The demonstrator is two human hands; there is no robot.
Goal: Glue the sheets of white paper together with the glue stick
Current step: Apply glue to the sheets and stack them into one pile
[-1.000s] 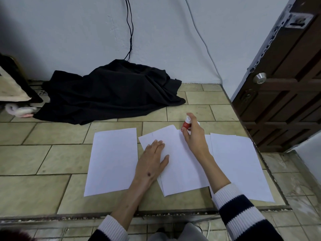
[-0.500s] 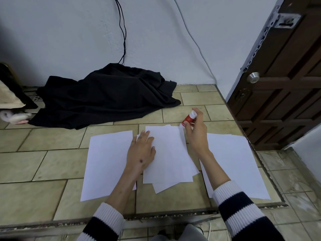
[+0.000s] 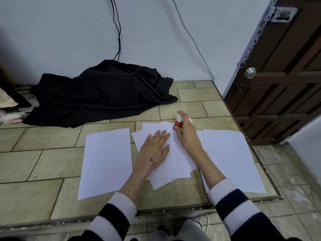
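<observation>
Head view, landmark: middle stack of white sheets (image 3: 175,160) on the tiled surface (image 3: 43,164).
Left hand (image 3: 152,150): flat on the stack, fingers straight, pinning it.
Right hand (image 3: 186,136): grip closed round the glue stick (image 3: 178,124), at the stack's far edge, stick tilted.
Other sheets: left sheet (image 3: 106,162) just beside the stack; right sheet (image 3: 231,159) beside it, its near edge hidden by the forearm.
Cap: cannot tell whether on or off.
Step, judged: glue along the far edge.
Advice: keep the palm down, stroke away from it, lightly, then square the corners before pressing.
Risk: the stack is fanned askew; it may bond crooked.
</observation>
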